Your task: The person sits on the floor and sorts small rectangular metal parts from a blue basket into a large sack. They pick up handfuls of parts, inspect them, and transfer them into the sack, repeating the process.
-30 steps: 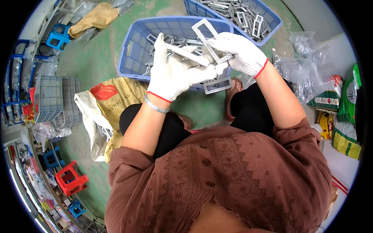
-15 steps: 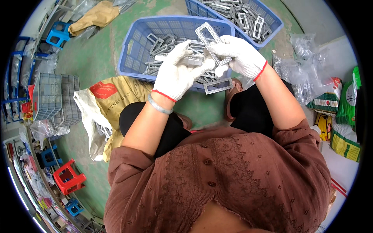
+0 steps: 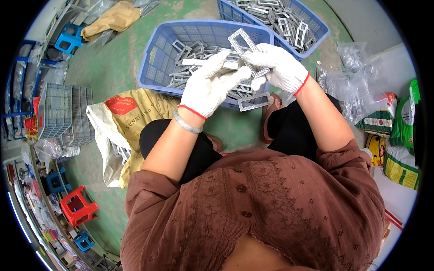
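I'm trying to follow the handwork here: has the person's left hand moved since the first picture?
Yes. Judged against the nearer blue basket, the left hand has shifted slightly to the right.

Knit work gloves (image 3: pixel 202 94): white, red cuff edging
Rectangular metal frames (image 3: pixel 235 45): silver-grey
Plastic baskets (image 3: pixel 153 72): blue
Blouse (image 3: pixel 271 198): brown, darker floral embroidery
Trousers (image 3: pixel 296 133): black
Bangle (image 3: pixel 187 125): pale grey
Floor (image 3: pixel 106 67): green, scuffed grey patches
Plastic stool (image 3: pixel 85 207): red

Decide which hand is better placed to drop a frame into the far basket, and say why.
Right, probably: the right hand pinches a frame and is nearer the far basket; the left hand is farther off, seen against the near basket.
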Demonstrator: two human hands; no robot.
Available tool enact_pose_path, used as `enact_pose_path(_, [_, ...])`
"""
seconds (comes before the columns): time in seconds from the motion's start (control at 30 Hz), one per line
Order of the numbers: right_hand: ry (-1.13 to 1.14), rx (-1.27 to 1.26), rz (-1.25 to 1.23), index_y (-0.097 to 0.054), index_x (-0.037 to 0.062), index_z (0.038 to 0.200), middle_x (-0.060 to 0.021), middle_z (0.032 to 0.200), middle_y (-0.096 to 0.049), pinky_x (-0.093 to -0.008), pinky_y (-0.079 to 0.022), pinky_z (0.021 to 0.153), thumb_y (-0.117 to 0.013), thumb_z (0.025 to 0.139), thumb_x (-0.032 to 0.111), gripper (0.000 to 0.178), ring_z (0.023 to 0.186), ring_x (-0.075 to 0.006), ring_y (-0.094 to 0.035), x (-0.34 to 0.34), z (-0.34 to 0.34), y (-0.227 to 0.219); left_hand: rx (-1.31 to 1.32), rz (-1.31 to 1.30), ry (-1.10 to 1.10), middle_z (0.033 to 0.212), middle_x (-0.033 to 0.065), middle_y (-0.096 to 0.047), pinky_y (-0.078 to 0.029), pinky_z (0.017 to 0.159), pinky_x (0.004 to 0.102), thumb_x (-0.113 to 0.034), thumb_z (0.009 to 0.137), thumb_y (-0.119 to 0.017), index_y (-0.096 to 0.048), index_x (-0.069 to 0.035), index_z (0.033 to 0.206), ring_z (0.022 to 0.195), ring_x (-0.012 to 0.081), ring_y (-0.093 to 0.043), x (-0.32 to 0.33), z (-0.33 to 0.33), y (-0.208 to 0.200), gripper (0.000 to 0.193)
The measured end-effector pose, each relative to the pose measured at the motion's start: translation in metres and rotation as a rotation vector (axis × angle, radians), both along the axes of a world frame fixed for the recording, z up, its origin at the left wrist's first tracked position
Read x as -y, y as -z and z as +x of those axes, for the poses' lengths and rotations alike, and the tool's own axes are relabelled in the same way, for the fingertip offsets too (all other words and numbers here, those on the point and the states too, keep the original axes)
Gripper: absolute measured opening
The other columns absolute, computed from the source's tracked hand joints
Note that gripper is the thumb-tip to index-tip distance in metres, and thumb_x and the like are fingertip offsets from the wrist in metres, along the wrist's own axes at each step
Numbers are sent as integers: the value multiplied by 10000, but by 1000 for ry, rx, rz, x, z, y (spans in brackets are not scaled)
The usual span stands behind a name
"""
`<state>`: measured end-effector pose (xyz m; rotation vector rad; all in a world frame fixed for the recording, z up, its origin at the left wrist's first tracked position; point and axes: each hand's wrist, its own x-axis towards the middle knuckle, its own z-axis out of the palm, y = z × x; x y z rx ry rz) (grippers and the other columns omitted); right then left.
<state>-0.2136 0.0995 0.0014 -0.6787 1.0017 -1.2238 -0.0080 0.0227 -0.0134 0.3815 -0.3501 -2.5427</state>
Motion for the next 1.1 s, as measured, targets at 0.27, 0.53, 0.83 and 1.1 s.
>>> enact_pose_path(0.27, [10,-45,13,-588,-27,1044,-136,987,-674,-349,-600,573,-655,954,144,205,811,-195,-677,0,4,-5,92,-88,-119,1154,281,-566,-549,990,478,-98,1011,-537,-501,70,1270,1101,396,-606,-1,-2,-1,311])
enact_pose_path(0.53, [-23,-38,9,-596,-26,1036,-135,965,-663,-328,-606,565,-659,945,157,214,793,-198,-682,1,3,-2,263,-280,-168,1103,213,-614,-586,912,361,69,910,-647,-521,53,1292,1023,280,-649,-6,0,-8,403])
enact_pose_path(0.83, [-13,-55,9,-604,-37,1042,-132,941,-659,-304,-607,553,-659,943,168,234,799,-195,-688,1,5,-4,196,-98,-198,1093,201,-637,-619,848,402,-41,943,-654,-613,26,1184,1013,311,-659,5,1,0,254])
enact_pose_path(1.1, [-33,-55,9,-606,-35,1039,-129,905,-665,-296,-598,546,-665,941,184,247,776,-185,-682,0,6,-7,159,-104,-203,1172,231,-588,-599,897,444,-111,968,-638,-577,7,1247,1077,357,-618,6,2,6,308])
